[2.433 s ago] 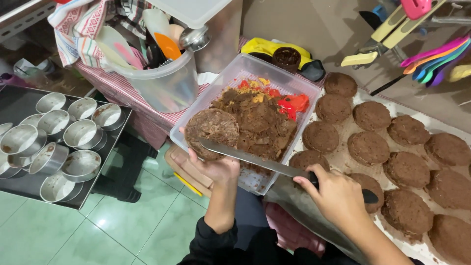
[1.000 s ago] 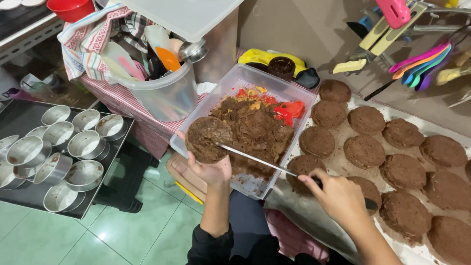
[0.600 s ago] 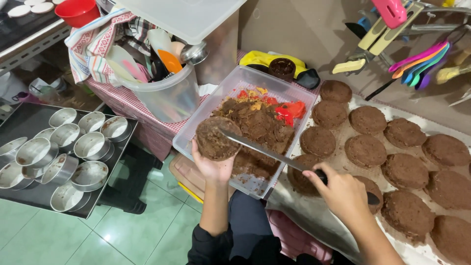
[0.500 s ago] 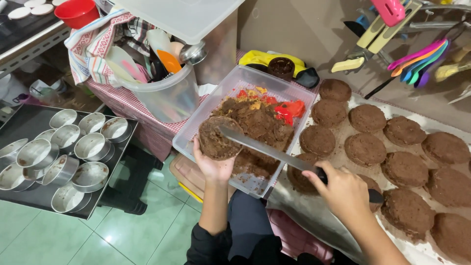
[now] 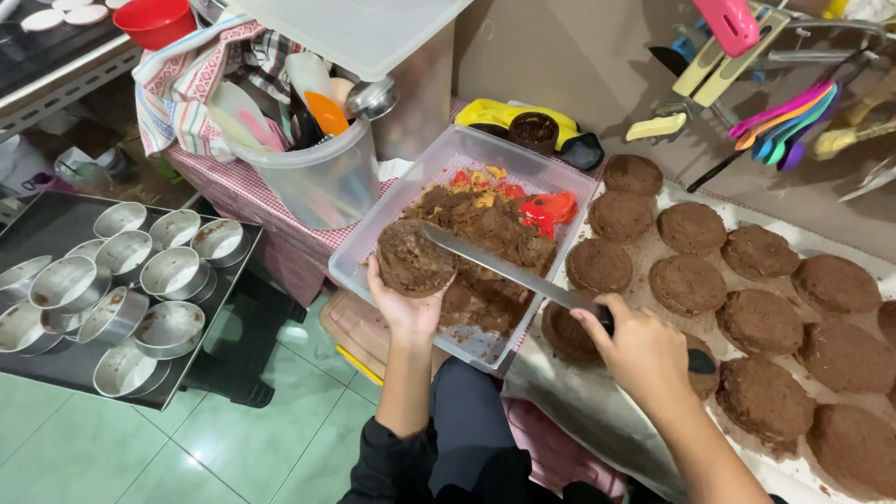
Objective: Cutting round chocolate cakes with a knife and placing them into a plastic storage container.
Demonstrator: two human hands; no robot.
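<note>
Head view.
- Risk: knife [image 5: 509, 271] blade close above left hand [image 5: 403, 303]; slip likely to nick fingers. Crumbly cake [image 5: 413, 257] may break over tub [image 5: 378, 245].
- Cake: small brown round, rough top, centre-left of frame.
- Left hand: cupped under cake.
- Right hand [image 5: 644, 350]: clamped on knife handle, centre-right.

**Brown cakes and bright colours**

The round cakes [image 5: 761, 320] on the right are dark brown. The clear tub [image 5: 392, 245] in the middle holds brown crumbs and red bits [image 5: 551, 209]. The little tins [image 5: 168, 273] on the left are shiny silver on a black tray [image 5: 56, 364]. A red bowl [image 5: 154, 19] sits at the upper left, by a red-and-white patterned cloth [image 5: 173, 93]. The floor [image 5: 84, 448] is pale green. Pink, orange, blue and purple spoons [image 5: 784, 121] hang at the upper right.
</note>
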